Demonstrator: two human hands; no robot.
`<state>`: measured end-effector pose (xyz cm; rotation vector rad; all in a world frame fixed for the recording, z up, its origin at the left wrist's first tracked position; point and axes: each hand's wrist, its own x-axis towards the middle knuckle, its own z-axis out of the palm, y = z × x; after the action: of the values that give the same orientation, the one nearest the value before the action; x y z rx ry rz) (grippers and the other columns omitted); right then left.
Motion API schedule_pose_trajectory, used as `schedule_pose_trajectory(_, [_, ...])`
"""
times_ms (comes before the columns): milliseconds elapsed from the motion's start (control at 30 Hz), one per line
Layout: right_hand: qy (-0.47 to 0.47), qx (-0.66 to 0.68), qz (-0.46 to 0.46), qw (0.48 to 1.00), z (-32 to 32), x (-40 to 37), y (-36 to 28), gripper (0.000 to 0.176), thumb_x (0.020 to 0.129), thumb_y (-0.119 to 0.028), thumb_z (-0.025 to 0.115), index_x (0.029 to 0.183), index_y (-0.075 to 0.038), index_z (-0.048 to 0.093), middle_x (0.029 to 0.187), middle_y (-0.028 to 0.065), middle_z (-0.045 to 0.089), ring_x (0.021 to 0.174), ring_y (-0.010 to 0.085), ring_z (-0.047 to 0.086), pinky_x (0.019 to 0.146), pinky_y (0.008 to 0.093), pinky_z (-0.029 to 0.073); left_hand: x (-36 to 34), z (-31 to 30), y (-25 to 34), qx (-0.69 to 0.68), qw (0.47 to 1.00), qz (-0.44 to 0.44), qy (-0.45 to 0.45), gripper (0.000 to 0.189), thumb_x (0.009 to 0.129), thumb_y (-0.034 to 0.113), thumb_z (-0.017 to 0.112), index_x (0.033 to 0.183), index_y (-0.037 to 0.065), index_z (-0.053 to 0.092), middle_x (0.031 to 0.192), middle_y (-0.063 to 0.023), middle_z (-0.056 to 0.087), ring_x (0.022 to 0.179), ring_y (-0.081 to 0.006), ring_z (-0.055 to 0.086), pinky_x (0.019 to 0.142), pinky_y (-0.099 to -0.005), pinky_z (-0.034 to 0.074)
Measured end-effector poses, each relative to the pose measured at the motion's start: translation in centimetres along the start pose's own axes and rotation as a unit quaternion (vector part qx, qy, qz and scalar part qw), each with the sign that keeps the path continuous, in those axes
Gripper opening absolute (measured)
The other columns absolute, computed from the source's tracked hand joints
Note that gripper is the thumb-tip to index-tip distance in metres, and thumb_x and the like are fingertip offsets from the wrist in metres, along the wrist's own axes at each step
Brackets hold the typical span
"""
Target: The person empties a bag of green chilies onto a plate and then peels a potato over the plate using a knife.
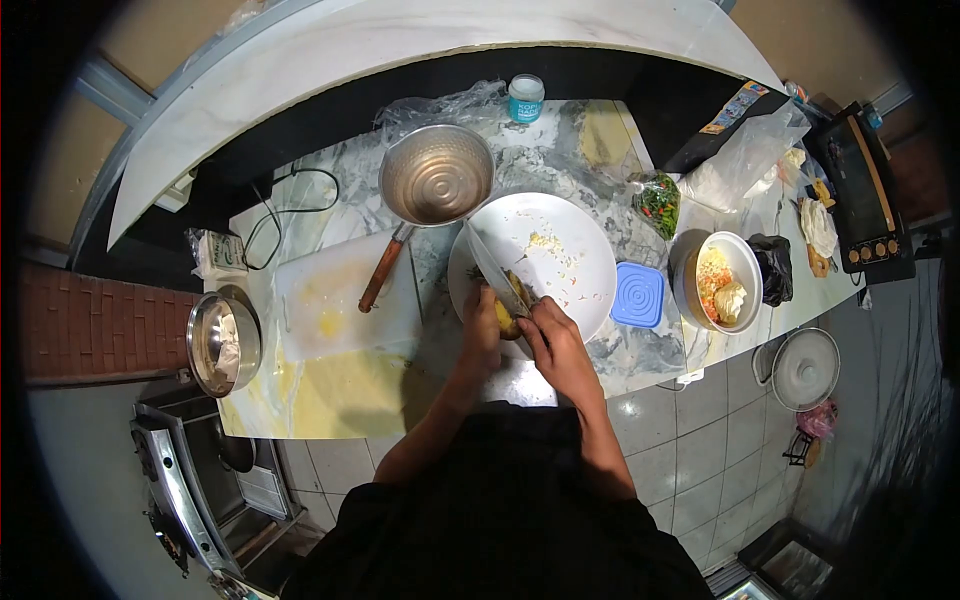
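Note:
My left hand (481, 327) grips a small yellowish potato (510, 320) over the near edge of a white plate (570, 240). My right hand (558, 340) holds a knife (492, 268) whose blade lies against the potato and points away toward the far left. Small pale scraps lie scattered on the plate. Both hands are close together, almost touching.
A steel saucepan with a wooden handle (436, 173) stands behind the plate. A white cutting board (340, 300) and a steel bowl (222, 340) lie to the left. A blue lid (638, 295), a bowl of food (728, 280) and bagged chillies (658, 203) are to the right.

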<state>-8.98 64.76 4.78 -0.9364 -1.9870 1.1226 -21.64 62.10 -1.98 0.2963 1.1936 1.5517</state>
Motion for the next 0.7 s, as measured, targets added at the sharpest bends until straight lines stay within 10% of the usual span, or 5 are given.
schedule_pose_trajectory(700, [0.029,0.002,0.041,0.999,0.1,0.6,0.0,0.023,0.092,-0.006,0.053,0.075,0.007,0.044,0.069,0.0205,0.042,0.062,0.0374,0.044,0.057,0.0394,0.038,-0.4,1.3,0.1,-0.058,0.994,0.052,0.073,0.026,0.097,0.028,0.049,0.102,0.003,0.054,0.093,-0.0041,0.055,0.087,-0.0122,0.055,0.075,-0.0271,0.047])
